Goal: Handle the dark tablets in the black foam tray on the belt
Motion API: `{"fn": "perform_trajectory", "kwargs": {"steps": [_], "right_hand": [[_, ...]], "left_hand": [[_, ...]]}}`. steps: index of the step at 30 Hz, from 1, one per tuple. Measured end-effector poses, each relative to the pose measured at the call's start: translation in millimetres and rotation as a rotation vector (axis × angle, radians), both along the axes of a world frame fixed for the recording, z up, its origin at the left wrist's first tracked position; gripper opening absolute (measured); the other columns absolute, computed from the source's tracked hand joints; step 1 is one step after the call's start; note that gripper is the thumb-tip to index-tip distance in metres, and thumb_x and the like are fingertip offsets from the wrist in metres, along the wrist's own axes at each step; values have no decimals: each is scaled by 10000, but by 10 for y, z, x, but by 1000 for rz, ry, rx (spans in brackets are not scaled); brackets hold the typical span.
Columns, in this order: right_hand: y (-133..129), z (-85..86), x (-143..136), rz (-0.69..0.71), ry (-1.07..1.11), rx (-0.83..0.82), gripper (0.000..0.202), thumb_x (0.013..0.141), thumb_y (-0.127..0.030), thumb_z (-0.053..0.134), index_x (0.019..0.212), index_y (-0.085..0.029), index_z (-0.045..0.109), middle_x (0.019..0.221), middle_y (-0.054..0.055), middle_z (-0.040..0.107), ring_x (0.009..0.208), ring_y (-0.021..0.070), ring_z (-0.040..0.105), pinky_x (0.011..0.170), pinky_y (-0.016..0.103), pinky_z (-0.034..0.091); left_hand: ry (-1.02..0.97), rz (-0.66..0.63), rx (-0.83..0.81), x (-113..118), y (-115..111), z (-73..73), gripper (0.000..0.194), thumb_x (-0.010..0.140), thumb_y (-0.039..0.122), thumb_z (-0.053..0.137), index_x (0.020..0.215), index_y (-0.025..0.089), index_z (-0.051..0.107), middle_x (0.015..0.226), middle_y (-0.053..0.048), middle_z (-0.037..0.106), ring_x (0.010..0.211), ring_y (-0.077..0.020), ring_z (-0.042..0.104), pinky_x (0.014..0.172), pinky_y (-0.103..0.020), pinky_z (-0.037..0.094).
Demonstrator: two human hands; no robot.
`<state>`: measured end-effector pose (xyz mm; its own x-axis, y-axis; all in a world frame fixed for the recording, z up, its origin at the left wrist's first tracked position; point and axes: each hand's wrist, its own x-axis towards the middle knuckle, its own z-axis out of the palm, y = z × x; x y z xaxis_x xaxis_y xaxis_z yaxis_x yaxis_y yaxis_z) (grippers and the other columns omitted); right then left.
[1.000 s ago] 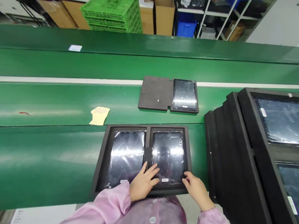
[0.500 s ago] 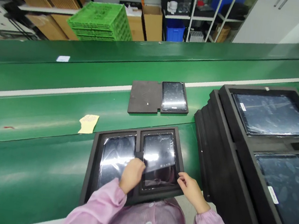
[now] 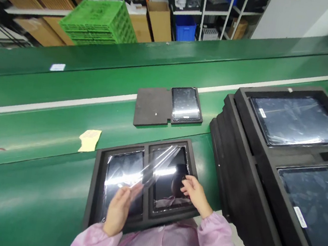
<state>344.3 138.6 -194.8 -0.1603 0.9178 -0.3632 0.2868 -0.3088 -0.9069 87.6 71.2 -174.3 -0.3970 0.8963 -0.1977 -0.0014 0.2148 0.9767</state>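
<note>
On the near foam tray (image 3: 138, 222), I judge the peel half done: my left hand (image 3: 118, 209) pinches the clear protective film (image 3: 158, 162) lifted off the right-hand screen (image 3: 171, 180), my right hand (image 3: 194, 191) rests open-fingered on the glass, and a steady pull comes next.

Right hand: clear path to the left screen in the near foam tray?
Probably not cleanly. The right hand rests on the right screen, and the clear film held up by the left hand hangs over the left screen.
</note>
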Motion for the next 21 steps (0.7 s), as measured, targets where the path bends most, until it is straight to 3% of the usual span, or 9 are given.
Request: {"fn": "perform_trajectory", "kwargs": {"steps": [4,6,8,12,16,18,21], "right_hand": [[328,-15,-172,-26,-73,-8,390,902,-375,307,1189,-121,381,953,117,646,714,170,667,529,238,510],[436,13,-233,8,-162,27,313,880,-303,382,1124,-116,446,847,105,659,636,183,655,536,259,491],[432,83,-303,79,-249,107,229,854,-210,410,1035,-122,520,802,107,658,651,204,646,616,297,474],[28,305,-453,392,-286,321,184,823,-152,440,847,-168,621,756,87,660,739,234,628,690,312,424],[-486,458,-405,773,-169,465,102,714,-137,569,699,-215,633,675,-2,665,659,174,615,635,234,411],[-554,474,-272,777,-169,489,148,738,-125,521,712,-225,628,684,-22,666,660,152,613,642,222,415],[-378,431,-24,564,-258,486,197,809,-199,425,749,-228,610,731,-10,669,702,157,627,671,237,442]], "left_hand": [[404,-539,-14,282,-188,-84,264,808,322,520,1026,198,605,1086,-94,666,1097,-275,565,1046,-541,293],[668,-806,69,355,-225,-97,341,795,207,517,1128,222,589,1155,-78,636,1181,-267,497,1083,-566,172],[921,-972,141,390,-231,-96,408,809,117,438,1187,220,551,1196,-82,610,1214,-251,462,1075,-587,146],[1056,-994,169,401,-218,-105,457,799,60,394,1212,201,528,1199,-93,606,1207,-232,470,1080,-575,128],[1035,-1022,148,383,-215,-127,320,814,150,453,1095,204,597,1207,-57,605,1208,-221,470,1107,-517,63],[1019,-1038,130,370,-196,-111,292,832,165,440,1070,210,603,1194,-38,616,1206,-208,473,1111,-504,82],[947,-1045,71,372,-144,-71,327,819,126,429,1085,234,586,1203,-18,612,1228,-201,449,1098,-532,101]]}}
